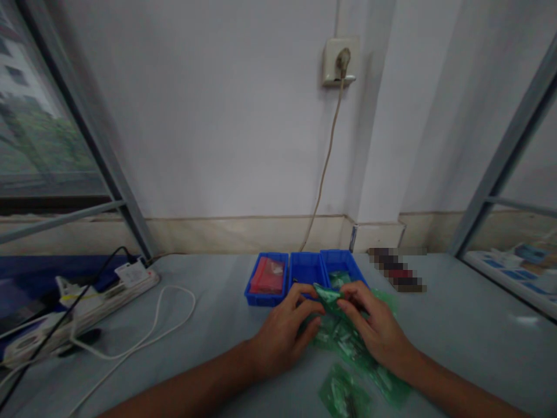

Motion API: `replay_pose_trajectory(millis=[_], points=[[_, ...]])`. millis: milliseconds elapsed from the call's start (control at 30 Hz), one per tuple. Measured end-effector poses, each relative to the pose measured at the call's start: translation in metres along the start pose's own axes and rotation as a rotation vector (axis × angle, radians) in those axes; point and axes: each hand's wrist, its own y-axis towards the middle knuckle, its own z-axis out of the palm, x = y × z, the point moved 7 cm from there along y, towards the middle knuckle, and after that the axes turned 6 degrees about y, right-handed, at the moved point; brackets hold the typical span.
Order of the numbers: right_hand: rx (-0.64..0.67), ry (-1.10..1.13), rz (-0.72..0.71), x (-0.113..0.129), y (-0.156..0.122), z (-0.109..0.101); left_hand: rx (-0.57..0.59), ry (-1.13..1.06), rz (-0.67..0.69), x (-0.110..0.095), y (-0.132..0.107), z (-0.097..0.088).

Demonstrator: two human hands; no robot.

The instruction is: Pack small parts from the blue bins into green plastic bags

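While the right hand [378, 326] pinches a small, shiny green plastic packet [328, 295] above similar green packets [348, 341], the left hand [285, 326] curls at its edge — whether gripping, I cannot tell. Handling it seems the current step — the next move probably needs a steady pinch.

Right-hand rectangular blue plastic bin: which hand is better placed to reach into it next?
Likely the right hand: its fingertips pinch the shiny green plastic packet near the front of that blue plastic bin, while the left hand lies farther left.
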Motion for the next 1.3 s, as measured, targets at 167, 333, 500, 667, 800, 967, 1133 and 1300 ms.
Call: replay_pose_trajectory(millis=[167, 333, 500, 667, 800, 967, 1133, 1300], points=[[0.037, 0.147, 0.113, -0.012, 0.001, 0.005, -0.064, 0.051, 0.004, 0.007, 0.0, 0.003], [0.115, 0.292, 0.163, -0.016, 0.001, 0.015, -0.05, 0.061, 0.04, 0.01, -0.002, 0.005], [0.138, 0.256, 0.168, -0.012, 0.001, 0.016, -0.022, 0.038, 0.007, 0.011, -0.004, 0.004], [0.11, 0.144, 0.043, 0.004, -0.001, 0.009, -0.028, 0.158, -0.079, 0.014, -0.006, 0.005], [0.102, 0.164, 0.049, 0.003, -0.005, 0.01, -0.036, 0.157, -0.103, 0.015, -0.004, 0.005], [0.103, 0.08, -0.025, 0.007, -0.003, 0.011, -0.013, 0.162, -0.101, 0.014, -0.003, 0.006], [0.156, 0.01, -0.126, 0.02, -0.001, 0.011, 0.017, 0.24, -0.044, 0.013, -0.005, 0.01], [-0.013, -0.095, -0.199, 0.016, 0.005, -0.007, 0.137, 0.441, 0.039, 0.006, 0.001, 0.015]])
